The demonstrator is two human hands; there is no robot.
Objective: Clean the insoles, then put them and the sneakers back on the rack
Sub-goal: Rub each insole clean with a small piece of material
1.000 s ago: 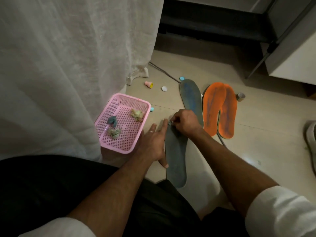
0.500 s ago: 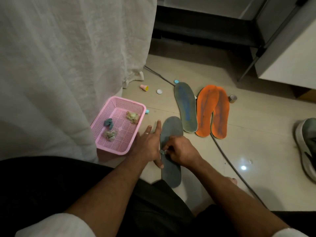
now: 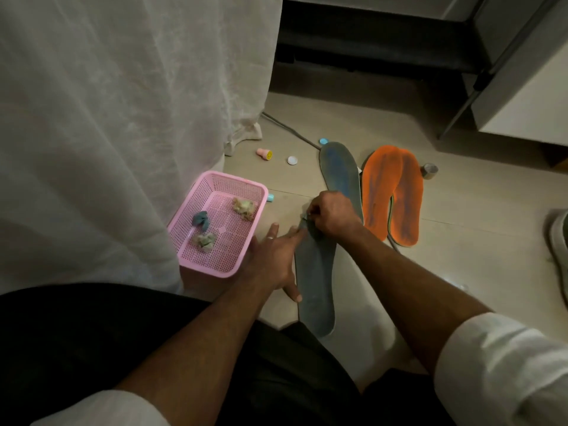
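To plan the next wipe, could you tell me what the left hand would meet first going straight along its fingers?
Probably the right hand, wiping the grey foam insole just beyond the left hand.

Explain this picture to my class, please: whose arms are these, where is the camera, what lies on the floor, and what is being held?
There is no machine here. A person wears a camera on the head, so you look down along their own two arms.

The left hand lies flat, fingers straight, pressing the edge of a grey insole on the floor. The right hand is curled round something small at that insole's far end; it is too small to tell what.

Beyond lie a second grey insole and two orange insoles. To the left stands a pink basket holding three crumpled wads. Part of a sneaker shows at the right edge, and a curtain hangs on the left.
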